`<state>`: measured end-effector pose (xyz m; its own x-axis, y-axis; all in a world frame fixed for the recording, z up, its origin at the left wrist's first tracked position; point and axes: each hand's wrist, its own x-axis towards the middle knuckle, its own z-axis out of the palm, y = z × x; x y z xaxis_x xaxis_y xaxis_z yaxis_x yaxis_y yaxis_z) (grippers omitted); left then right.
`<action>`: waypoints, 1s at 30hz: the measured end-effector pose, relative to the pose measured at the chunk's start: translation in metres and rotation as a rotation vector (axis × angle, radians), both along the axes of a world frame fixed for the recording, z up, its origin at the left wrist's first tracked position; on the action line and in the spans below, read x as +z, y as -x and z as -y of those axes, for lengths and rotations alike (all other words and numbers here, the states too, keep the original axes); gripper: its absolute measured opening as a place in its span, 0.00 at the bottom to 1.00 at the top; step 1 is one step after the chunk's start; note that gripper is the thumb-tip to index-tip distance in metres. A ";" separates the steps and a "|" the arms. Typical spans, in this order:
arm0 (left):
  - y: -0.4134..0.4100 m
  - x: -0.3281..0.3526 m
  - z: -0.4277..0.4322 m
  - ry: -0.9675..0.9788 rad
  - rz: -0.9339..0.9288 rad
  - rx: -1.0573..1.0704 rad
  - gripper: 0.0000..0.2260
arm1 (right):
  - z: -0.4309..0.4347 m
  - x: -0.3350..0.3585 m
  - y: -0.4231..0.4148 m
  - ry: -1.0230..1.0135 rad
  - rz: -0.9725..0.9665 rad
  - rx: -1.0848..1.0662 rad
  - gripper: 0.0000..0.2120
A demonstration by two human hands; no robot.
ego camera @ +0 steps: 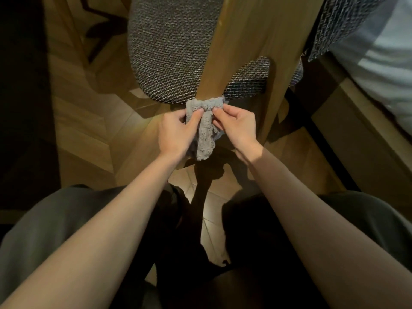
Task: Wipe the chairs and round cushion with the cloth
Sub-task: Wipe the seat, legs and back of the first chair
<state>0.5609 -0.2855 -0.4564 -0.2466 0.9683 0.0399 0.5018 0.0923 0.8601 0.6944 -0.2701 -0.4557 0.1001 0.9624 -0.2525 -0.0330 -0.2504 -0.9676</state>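
Observation:
A grey fluffy cloth [206, 126] is wrapped around the lower part of a wooden chair post [223, 63], just below the grey woven seat cushion [174, 47]. My left hand [178, 130] pinches the cloth's left side against the wood. From the right, my right hand [238, 126] pinches the other side. The cloth's loose end hangs down between both hands. A second wooden post [281, 70] rises to the right of the first.
Herringbone wood floor [84, 121] lies to the left and below. A bed edge with white bedding [383, 70] runs along the right. My knees in dark trousers fill the bottom. A dark wall or furniture side closes off the far left.

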 end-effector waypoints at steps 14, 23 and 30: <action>0.029 -0.102 -0.016 0.346 -0.017 -0.188 0.12 | -0.023 -0.099 0.027 0.358 0.053 0.293 0.08; 0.052 -0.151 -0.025 0.613 -0.016 -0.339 0.14 | -0.031 -0.149 0.046 0.523 0.151 0.382 0.14; 0.053 -0.167 -0.025 0.753 0.031 -0.338 0.17 | -0.024 -0.157 0.050 0.601 -0.028 0.362 0.21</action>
